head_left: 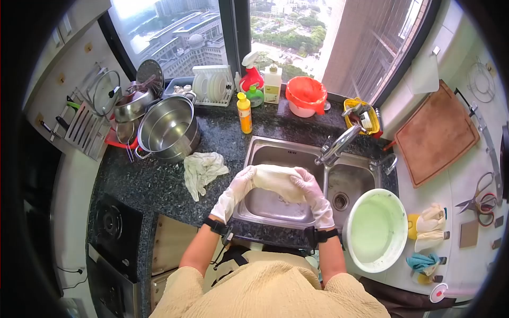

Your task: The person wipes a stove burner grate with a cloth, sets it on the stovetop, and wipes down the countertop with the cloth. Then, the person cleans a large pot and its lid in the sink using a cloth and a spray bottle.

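Note:
A pale cream cloth (277,179) is stretched between my two hands above the left basin of the steel sink (281,213). My left hand (242,183), in a thin whitish glove, grips its left end. Its right end is held by my right hand (309,186), gloved the same way, with the thumb over the cloth. Dark straps circle both wrists. The chrome faucet (339,144) stands behind, to the right of my right hand. On the counter left of the sink lies a crumpled white cloth (204,172).
A large steel pot (168,127) stands at the left, near a dish rack (212,87). Behind the sink are a yellow bottle (244,113), a red spray bottle (251,77) and a red-lined bowl (306,96). A white tub (375,230) of greenish liquid is at right.

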Tool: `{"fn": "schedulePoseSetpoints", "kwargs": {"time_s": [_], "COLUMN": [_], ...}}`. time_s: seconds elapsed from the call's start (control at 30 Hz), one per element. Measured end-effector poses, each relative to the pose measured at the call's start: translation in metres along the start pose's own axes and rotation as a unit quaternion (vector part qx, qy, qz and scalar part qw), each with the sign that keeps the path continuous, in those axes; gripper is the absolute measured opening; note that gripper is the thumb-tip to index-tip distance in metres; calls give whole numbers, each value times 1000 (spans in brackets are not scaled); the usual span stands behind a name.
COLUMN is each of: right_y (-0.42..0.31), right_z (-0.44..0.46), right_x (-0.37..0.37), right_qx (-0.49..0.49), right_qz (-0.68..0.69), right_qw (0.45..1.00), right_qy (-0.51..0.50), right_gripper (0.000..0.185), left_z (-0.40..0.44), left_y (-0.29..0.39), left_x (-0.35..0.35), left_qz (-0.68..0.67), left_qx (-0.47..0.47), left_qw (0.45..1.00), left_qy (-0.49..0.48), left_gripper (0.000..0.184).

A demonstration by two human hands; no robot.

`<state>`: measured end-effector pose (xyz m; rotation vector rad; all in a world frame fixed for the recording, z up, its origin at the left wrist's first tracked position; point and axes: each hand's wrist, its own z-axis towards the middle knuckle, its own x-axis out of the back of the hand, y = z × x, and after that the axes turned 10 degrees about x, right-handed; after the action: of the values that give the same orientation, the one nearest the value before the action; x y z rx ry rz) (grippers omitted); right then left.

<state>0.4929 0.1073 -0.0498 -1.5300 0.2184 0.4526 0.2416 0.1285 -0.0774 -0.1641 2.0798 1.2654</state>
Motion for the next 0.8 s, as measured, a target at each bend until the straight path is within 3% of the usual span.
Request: {"fn": "schedulePoseSetpoints", "kwargs": {"time_s": [0.17, 0.2, 0.33, 0.37, 0.4, 0.43, 0.47, 0.5, 0.57, 0.63, 0.67, 0.7, 0.73, 0.8], "right_y": [-23, -29, -26, -24, -22, -21, -22, -20, -25, -16, -18, -15, -13, -15], "right_z": [9, 9, 13, 13, 13, 19, 18, 17, 13, 8, 7, 6, 7, 8], "right_x": [16, 14, 4, -1, -8, -21, -35, -38, -53, -50, -55, -62, -72, -106], "right_qx": [-52, -61, -46, 9, 65, 127, 113, 122, 146, 112, 103, 97, 72, 51], "right_qz": [-55, -76, -222, -303, -380, -449, -463, -445, -554, -594, -622, -599, -586, -553], "right_qw": [995, 992, 949, 921, 884, 835, 841, 856, 798, 767, 733, 747, 750, 759], "right_qy": [-71, -86, -221, -243, -265, -293, -257, -234, -189, -215, -257, -272, -297, -340], "right_gripper": [26, 26, 22, 23, 23, 24, 25, 20, 17, 17, 21, 26, 27, 26], "left_z": [26, 25, 1, -5, -4, -2, 1, 4, -20, -54, -72, -90, -117, -148], "left_y": [-24, -24, 4, 17, 21, 29, 22, 3, 11, 16, 22, 28, 31, 22], "left_x": [14, 14, -16, -34, -41, -49, -50, -40, -44, -40, -36, -31, -28, 5], "left_qz": [63, 160, 472, 532, 595, 630, 685, 687, 715, 667, 645, 618, 535, 526], "left_qx": [37, 18, -106, -144, -166, -125, -90, -27, -80, -98, -30, 33, -24, -19], "left_qw": [997, 987, 875, 834, 785, 762, 722, 722, 680, 714, 745, 774, 839, 843], "left_qy": [-4, -3, -10, -17, -41, -85, -34, 77, 141, 188, 165, 138, 98, 109], "left_gripper": [41, 50, 86, 95, 90, 73, 41, 22, 21, 18, 18, 19, 23, 30]}}
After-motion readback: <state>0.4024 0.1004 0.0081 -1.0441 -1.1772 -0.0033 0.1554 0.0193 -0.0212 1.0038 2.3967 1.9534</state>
